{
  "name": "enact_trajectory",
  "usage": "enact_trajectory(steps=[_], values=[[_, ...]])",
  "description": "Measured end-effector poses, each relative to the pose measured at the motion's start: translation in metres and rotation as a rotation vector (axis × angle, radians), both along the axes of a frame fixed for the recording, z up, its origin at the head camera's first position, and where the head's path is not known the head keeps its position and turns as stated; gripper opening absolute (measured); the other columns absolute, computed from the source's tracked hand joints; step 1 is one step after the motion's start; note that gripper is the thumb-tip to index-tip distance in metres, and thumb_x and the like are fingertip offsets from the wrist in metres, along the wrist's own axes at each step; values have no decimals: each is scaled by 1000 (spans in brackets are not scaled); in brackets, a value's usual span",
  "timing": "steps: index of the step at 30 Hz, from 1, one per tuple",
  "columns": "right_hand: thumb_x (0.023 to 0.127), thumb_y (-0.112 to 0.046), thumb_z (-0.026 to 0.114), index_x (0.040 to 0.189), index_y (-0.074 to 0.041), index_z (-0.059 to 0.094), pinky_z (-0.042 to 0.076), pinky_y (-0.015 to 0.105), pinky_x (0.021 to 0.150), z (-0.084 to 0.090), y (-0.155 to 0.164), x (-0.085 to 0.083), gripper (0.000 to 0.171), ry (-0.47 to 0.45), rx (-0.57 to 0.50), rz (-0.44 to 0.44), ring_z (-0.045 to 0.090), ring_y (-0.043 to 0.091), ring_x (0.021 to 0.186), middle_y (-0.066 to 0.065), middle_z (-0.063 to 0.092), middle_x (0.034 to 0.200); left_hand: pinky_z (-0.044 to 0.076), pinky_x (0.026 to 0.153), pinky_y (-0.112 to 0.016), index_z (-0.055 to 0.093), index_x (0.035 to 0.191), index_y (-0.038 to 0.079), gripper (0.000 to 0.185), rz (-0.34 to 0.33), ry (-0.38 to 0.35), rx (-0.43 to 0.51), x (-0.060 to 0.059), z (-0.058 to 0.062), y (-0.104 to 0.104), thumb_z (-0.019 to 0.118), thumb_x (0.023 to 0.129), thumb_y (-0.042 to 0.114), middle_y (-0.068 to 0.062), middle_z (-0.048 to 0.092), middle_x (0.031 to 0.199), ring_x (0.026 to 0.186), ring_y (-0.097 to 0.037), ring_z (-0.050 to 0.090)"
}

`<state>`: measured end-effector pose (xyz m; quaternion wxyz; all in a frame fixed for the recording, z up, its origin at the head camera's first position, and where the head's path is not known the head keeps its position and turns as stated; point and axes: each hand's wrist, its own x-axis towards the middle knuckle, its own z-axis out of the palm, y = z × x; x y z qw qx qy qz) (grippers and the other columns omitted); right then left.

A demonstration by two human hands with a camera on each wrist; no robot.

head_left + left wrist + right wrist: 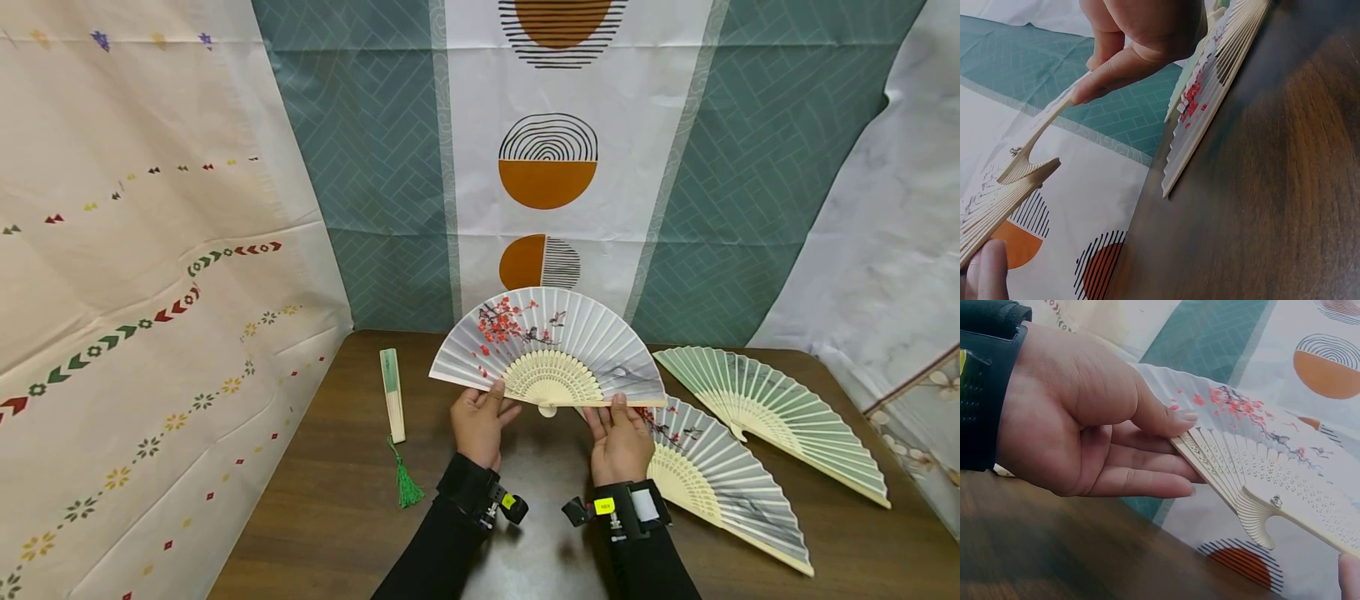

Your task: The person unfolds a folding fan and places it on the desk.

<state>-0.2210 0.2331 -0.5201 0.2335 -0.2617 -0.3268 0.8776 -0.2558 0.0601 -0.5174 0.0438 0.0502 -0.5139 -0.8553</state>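
A spread white folding fan with red blossoms and small birds is held up above the table, its pale pierced ribs fanned out. My left hand pinches its left lower edge, thumb in front and fingers behind. At the other end, my right hand pinches the end rib, its thumb on the front. In the left wrist view the right hand appears at the top, gripping the fan's edge rib. The fan's pivot hangs between the hands.
Right of the hands lie a second open white blossom fan, partly behind the right hand, and an open green fan. A folded green fan with a green tassel lies left on the brown table. Patterned cloths hang behind.
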Motion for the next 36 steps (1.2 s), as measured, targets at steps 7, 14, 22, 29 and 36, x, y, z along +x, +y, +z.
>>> enact_trajectory(steps=[7, 14, 22, 29, 36], values=[[117, -20, 62, 117, -8, 73, 72, 27, 89, -1, 1, 7, 17, 8, -5, 5, 73, 11, 99, 2, 68, 111, 72, 78, -27, 66, 138, -18, 30, -28, 10, 43, 2, -4, -4, 60, 117, 2, -24, 82, 118, 87, -14, 83], [117, -22, 62, 119, -7, 69, 72, 27, 90, -2, 13, 36, 17, 13, 14, 2, 66, 13, 105, 2, 64, 120, 72, 77, -30, 72, 123, -17, 31, -39, -5, -40, 18, -8, -5, 64, 117, 12, -8, 82, 97, 80, -11, 80], [118, -23, 62, 111, -8, 59, 72, 31, 94, -17, 0, 72, 17, -32, 43, 47, 72, 11, 105, -1, 66, 120, 73, 75, -31, 67, 127, -19, 29, -95, -25, -61, 48, -11, -36, 64, 117, 7, -5, 75, 89, 73, -12, 82], [117, -26, 65, 95, -14, 57, 73, 35, 93, -24, -10, 118, 26, -86, 28, 160, 77, 8, 103, -7, 70, 115, 74, 78, -36, 67, 109, -11, 22, -149, -40, -98, 65, -13, -67, 68, 115, 10, -4, 77, 81, 74, -16, 84], [122, -34, 56, 117, -14, 57, 71, 32, 99, -33, -11, 167, 21, -208, 133, 381, 78, 1, 107, -11, 73, 109, 74, 71, -35, 65, 98, -6, 22, -189, -127, -171, 77, -15, -90, 69, 114, 8, -2, 74, 78, 67, -15, 81]])
